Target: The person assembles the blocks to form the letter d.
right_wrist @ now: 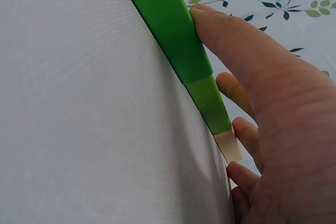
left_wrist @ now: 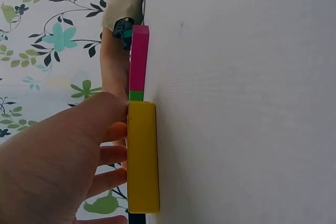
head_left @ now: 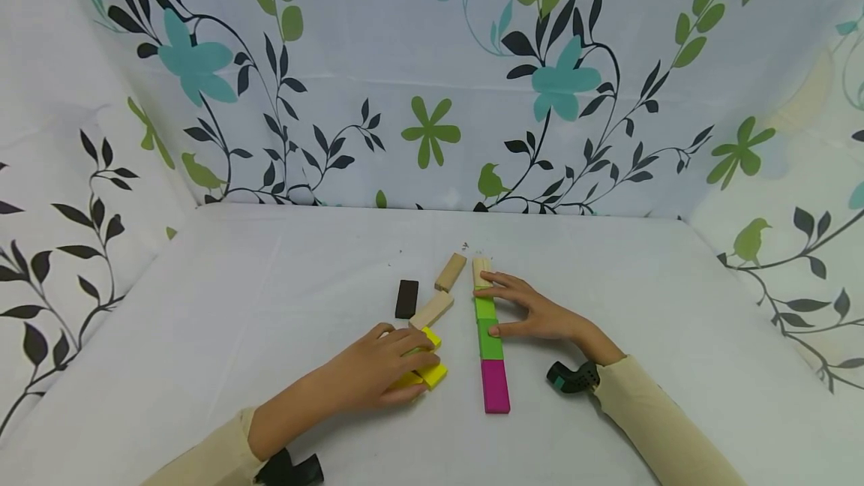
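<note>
My left hand [head_left: 388, 366] lies over a small group of yellow blocks [head_left: 433, 374], its bent fingers across them and the thumb on their near side. The left wrist view shows the thumb at one end of a yellow block [left_wrist: 143, 156]; part of the group is hidden under the hand. My right hand [head_left: 533, 312] touches a straight row of blocks. Its thumb rests against a green block [right_wrist: 173, 30], with the fingers spread towards a light green block [head_left: 485, 309] and a pale wooden block [head_left: 481, 264]. A magenta block [head_left: 496, 387] forms the row's near end.
A black block [head_left: 406, 298] and two plain wooden blocks, one farther back [head_left: 450, 271] and one nearer [head_left: 432, 310], lie between the hands' far sides. White cloth [head_left: 304, 268] covers the table, and a leaf-patterned curtain [head_left: 378, 148] hangs behind it.
</note>
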Available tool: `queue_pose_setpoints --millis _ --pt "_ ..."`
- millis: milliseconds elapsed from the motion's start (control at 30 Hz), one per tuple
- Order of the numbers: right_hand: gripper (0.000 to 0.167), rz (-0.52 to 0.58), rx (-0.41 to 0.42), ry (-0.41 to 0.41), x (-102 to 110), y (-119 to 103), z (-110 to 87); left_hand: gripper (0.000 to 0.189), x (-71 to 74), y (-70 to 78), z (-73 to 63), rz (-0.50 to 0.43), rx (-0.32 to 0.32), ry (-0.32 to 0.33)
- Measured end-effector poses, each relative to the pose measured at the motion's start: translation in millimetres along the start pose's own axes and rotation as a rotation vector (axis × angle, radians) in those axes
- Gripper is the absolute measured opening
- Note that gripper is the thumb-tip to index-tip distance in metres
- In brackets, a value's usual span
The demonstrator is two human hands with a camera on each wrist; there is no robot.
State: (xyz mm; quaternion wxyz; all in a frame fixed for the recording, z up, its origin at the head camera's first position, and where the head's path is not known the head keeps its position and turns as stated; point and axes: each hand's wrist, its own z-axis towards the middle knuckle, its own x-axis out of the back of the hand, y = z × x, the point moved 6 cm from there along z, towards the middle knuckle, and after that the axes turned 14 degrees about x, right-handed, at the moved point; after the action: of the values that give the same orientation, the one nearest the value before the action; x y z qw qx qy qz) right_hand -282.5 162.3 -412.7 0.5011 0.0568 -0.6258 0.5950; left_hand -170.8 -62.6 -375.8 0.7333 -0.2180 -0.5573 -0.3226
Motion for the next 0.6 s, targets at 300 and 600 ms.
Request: queue_pose_setpoints --millis 300,600 --pt "0.060 0.005 -0.001 0.008 -0.3 0.8 -0.5 0.036 3.0 -7.0 -12.3 -0.041 0.011 0.002" --pt "0.061 0.011 0.006 0.013 -1.7 2.0 -0.4 0.036 5.4 -10.5 -20.0 -0.054 0.003 0.025"
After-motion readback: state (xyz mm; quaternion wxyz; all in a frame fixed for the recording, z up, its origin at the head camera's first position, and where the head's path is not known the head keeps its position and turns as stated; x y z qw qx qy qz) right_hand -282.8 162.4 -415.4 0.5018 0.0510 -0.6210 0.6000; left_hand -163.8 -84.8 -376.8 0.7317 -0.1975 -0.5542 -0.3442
